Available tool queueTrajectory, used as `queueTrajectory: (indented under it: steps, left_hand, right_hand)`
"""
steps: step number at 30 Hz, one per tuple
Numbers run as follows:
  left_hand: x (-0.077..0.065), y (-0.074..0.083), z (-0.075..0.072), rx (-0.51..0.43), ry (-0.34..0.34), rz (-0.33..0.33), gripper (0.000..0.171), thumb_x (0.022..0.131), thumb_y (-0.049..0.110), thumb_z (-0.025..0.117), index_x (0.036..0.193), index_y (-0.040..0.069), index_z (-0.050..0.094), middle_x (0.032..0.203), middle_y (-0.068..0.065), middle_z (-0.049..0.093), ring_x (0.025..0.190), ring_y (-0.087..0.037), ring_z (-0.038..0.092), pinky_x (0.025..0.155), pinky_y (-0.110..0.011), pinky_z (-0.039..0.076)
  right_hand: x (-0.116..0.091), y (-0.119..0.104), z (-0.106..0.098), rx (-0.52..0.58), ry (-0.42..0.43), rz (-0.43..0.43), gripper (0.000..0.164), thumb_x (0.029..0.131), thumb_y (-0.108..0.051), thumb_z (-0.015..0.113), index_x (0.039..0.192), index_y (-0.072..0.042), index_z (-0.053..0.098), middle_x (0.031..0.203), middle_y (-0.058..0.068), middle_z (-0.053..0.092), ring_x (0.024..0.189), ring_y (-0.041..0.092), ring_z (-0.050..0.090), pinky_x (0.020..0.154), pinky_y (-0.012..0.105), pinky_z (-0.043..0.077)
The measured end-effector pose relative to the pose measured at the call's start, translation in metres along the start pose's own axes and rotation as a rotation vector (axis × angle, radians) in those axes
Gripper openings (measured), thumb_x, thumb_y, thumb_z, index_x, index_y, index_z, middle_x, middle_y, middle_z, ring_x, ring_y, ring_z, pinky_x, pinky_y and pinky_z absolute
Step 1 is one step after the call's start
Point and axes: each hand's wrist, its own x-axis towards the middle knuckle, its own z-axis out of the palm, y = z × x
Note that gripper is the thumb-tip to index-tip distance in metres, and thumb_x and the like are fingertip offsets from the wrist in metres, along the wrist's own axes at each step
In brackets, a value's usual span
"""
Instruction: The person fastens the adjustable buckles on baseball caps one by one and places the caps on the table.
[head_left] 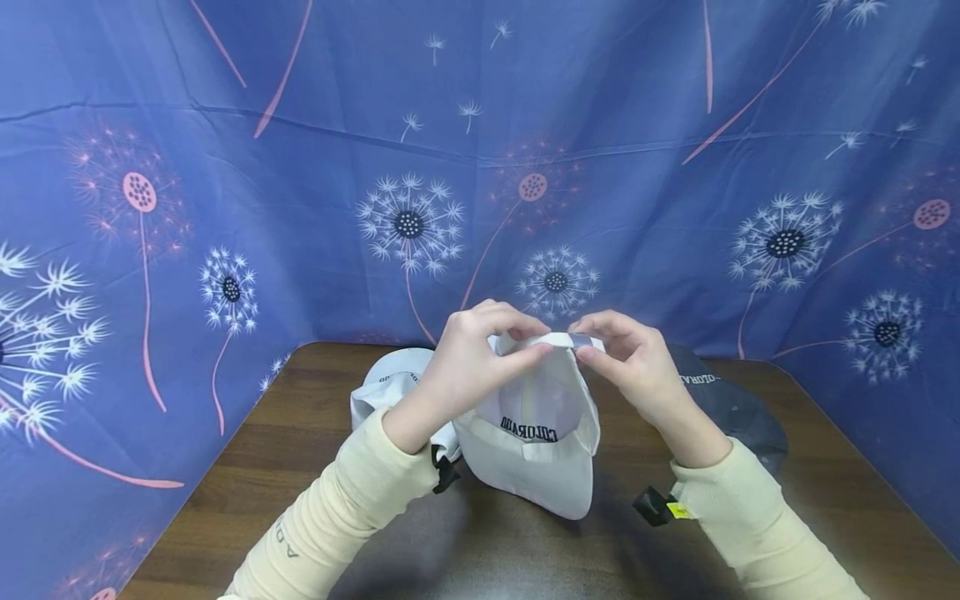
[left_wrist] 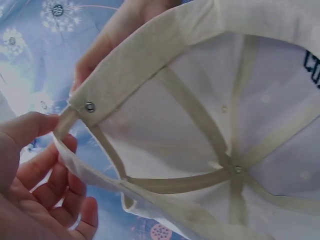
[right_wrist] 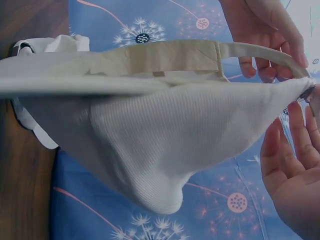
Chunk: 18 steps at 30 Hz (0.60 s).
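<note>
A white baseball cap (head_left: pixel 525 467) with black COLORADO lettering is held above the table, its brim pointing toward the wearer and its inside showing. My left hand (head_left: pixel 498 333) pinches the back strap (left_wrist: pixel 95 172) between thumb and fingers. On the other side, my right hand (head_left: pixel 626 354) pinches the strap's end beside a greyish buckle (head_left: pixel 581 340). The left wrist view shows the cap's inner seams (left_wrist: pixel 200 115) and a small metal snap (left_wrist: pixel 90 106). From the right wrist camera, the crown (right_wrist: pixel 150 135) hangs below the sweatband, and the right fingertips are partly cut off.
Another white cap (head_left: pixel 401 367) lies on the brown wooden table (head_left: pixel 247 467) behind the left forearm. A dark grey cap (head_left: pixel 731 408) with white lettering sits behind the right forearm. Blue dandelion-patterned cloth (head_left: pixel 322 233) hangs around the table's back and sides.
</note>
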Motion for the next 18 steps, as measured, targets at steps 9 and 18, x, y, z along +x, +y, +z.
queueTrajectory:
  steps: [9,18]
  left_hand:
    - [0.0034,0.0082,-0.0032,0.019,-0.071,-0.13,0.014,0.08,0.023,0.076,0.092,0.017,0.075,0.081,0.009,0.068,0.079,-0.004,0.055,0.075,-0.034,0.048]
    - [0.0044,0.0088,-0.0013,0.03,-0.111,-0.114,0.014,0.08,0.022,0.075,0.092,0.016,0.075,0.083,0.009,0.069,0.083,-0.002,0.057,0.078,-0.029,0.048]
  right_hand:
    - [-0.0009,-0.0031,0.0062,0.012,-0.013,0.015,0.024,0.084,0.009,0.062,0.099,-0.009,0.067,0.097,-0.003,0.066,0.091,0.01,0.062,0.074,0.024,0.054]
    - [-0.002,-0.0055,0.0105,-0.04,-0.014,0.05,0.025,0.084,0.006,0.063,0.098,-0.014,0.067,0.099,-0.004,0.066,0.095,0.01,0.062,0.08,0.024,0.053]
